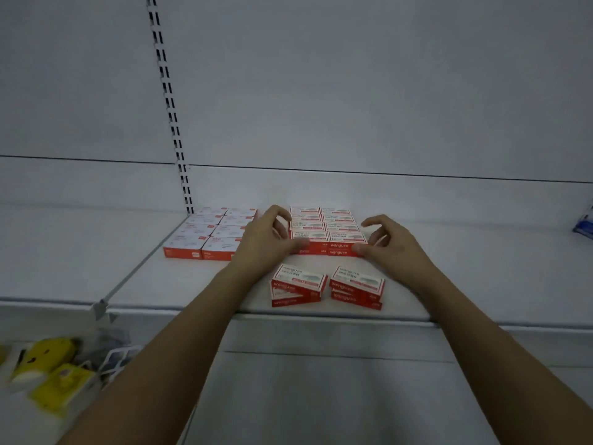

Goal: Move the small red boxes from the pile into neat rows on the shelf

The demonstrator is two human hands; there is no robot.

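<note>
On the white shelf (449, 239), red and white boxes stand in two tidy blocks and a small loose group. At the left, the left block (207, 234) is two columns wide and about four rows deep, its red front faces turned to the shelf's edge. Just right of it, with a narrow gap between, the right block (327, 229) is also two columns wide, four rows deep and two layers high, with a brand name printed on its red fronts.

Nearer the shelf's front edge lie the loose boxes (327, 287): two short stacks of two, side by side and slightly askew, the left stack more skewed than the right.

Both of the person's bare arms reach over the front edge. Their left hand (266, 242) sits at the front left corner of the right block, fingers (282, 216) curled loosely over the gap between the two blocks, thumb lying against the block's red front; motion blur hides whether it grips anything. Their right hand (390, 244) is at the front right corner of that block, thumb pressing the lower box's end and fingers arched above the top, not closed round a box.

Below the shelf at lower left are blurred yellow packets (51, 370) and a white wire rack (117, 359). A blue and white package (585, 224) shows at the far right edge.
</note>
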